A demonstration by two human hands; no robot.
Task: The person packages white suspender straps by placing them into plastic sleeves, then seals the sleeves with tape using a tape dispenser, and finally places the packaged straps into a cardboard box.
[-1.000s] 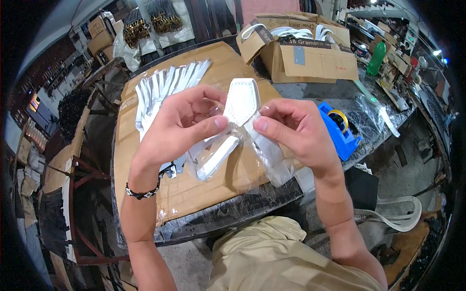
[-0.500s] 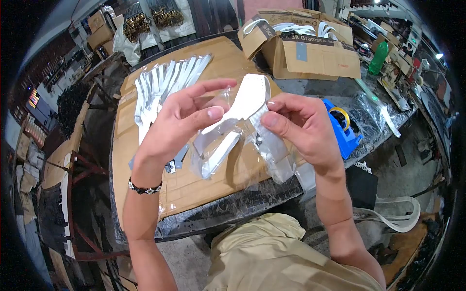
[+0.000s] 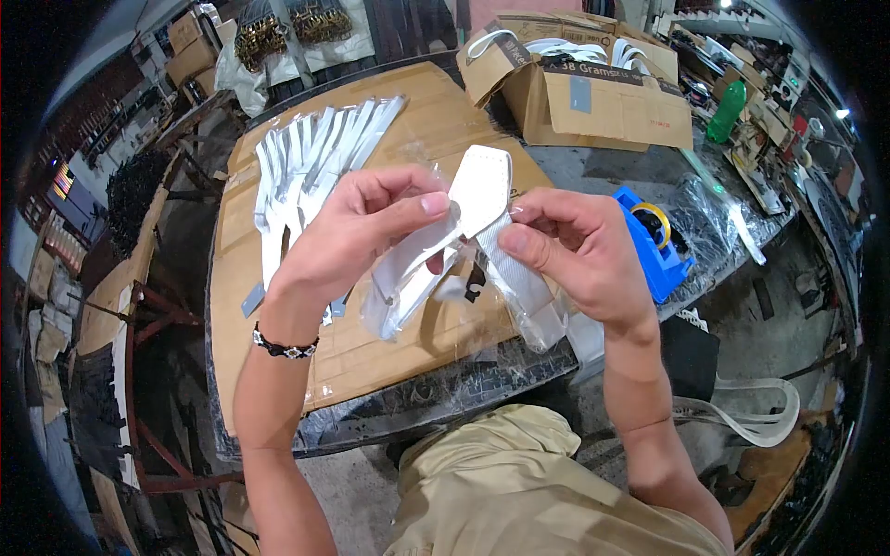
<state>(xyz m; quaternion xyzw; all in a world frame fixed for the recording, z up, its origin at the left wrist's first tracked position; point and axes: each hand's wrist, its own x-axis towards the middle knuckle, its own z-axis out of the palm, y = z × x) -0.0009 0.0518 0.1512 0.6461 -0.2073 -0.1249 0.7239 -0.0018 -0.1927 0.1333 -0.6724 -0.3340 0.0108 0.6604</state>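
White suspenders (image 3: 484, 190) with a stitched, pointed patch are held up between my hands, over the cardboard sheet. My left hand (image 3: 375, 218) pinches the smooth strap just left of the patch, thumb on top. On the other side, my right hand (image 3: 570, 241) is closed, thumb and forefinger gripping the ribbed strap (image 3: 514, 269) below the patch. Clear plastic wrap (image 3: 538, 324) covers the hanging straps. A small dark clip (image 3: 475, 284) shows between them. My left hand's lower fingers are partly hidden behind the straps.
Several white straps (image 3: 320, 153) lie fanned out on the cardboard sheet (image 3: 371, 371). An open carton (image 3: 603, 107) holding white straps stands at the back right. A blue tape dispenser (image 3: 654, 255) sits right of my right hand, near a green bottle (image 3: 727, 111).
My left hand has moved from spread fingers at the plastic to a pinch on the strap beside the patch. The patch has tilted slightly; my right hand keeps its hold.
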